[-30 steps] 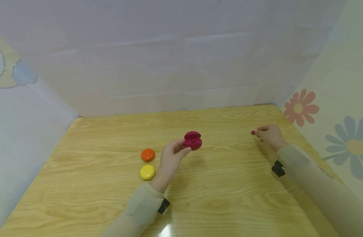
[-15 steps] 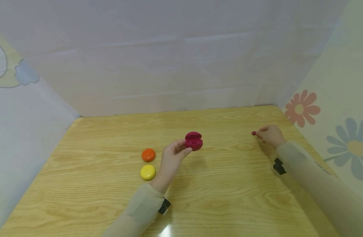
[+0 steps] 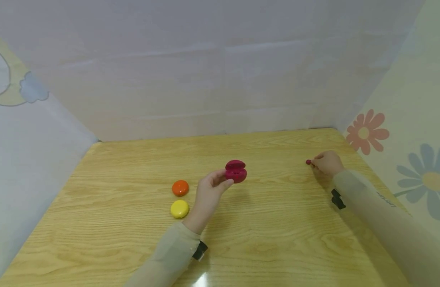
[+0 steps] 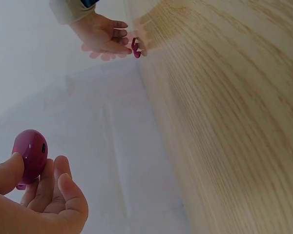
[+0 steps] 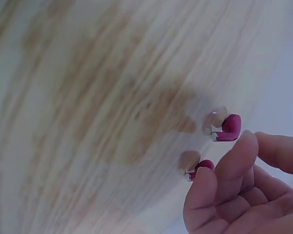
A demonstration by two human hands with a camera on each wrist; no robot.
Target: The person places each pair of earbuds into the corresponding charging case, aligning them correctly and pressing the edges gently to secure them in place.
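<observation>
My left hand (image 3: 209, 193) grips a magenta earbud charging case (image 3: 236, 172) above the table, lid raised, slots facing me. In the left wrist view the case's back (image 4: 31, 153) is between thumb and fingers. At the far right my right hand (image 3: 327, 162) has its thumb and index fingertips beside a magenta earbud (image 5: 230, 127). A second magenta earbud (image 5: 205, 166) lies nearer the other fingers, partly hidden by a fingertip. Both earbuds appear to rest on the table, with reflections beside them. Whether my fingertips grip the first earbud is unclear.
Left of my left wrist, an orange round case (image 3: 180, 188) and a yellow round case (image 3: 179, 209) lie on the wooden table (image 3: 109, 223). Pale walls enclose the back and sides; the right one carries printed flowers (image 3: 368, 132).
The right hand and wrist have shifted very slightly beside the earbuds. The left hand still holds the raised-lid case in nearly the same spot; the whole view has drifted a little.
</observation>
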